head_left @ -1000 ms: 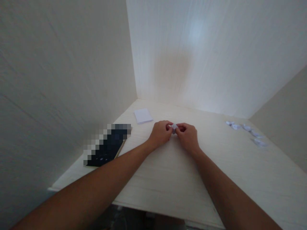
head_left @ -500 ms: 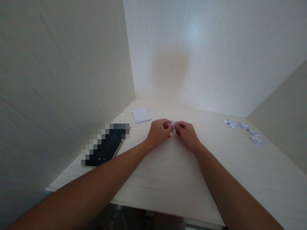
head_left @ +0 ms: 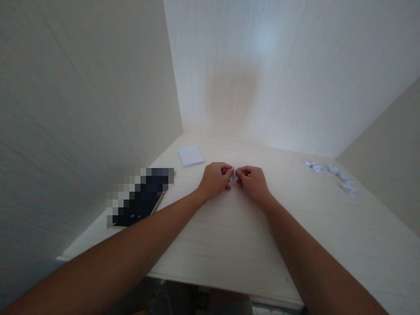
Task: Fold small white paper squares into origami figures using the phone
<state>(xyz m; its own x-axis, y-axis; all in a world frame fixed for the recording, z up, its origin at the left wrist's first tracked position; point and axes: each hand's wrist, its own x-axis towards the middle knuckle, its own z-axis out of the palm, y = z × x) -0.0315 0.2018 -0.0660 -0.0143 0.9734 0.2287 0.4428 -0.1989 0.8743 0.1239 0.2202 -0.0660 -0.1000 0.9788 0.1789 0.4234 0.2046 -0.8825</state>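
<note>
Between my fingertips, a small folded piece of white paper [head_left: 234,174] is held just above the table. My left hand [head_left: 216,178] pinches its left side with thumb and forefinger. From the right, my right hand [head_left: 253,180] grips the other side the same way. The fingers cover most of the paper, so its exact shape cannot be made out. A square stack of white paper [head_left: 191,156] lies beyond my left hand, near the back corner. Several small folded white paper pieces [head_left: 333,169] lie in a loose row at the right.
A dark, flat object [head_left: 144,197], partly pixelated, lies at the left beside my left forearm. The pale wooden table [head_left: 226,245] is bounded by a left wall [head_left: 98,87], a back wall [head_left: 229,65] and a right wall [head_left: 387,166]. Its front edge is close to me.
The paper between my fingers now shows as a narrower upright sliver, and my fingertips have shifted slightly around it. The whole view has moved a little.
</note>
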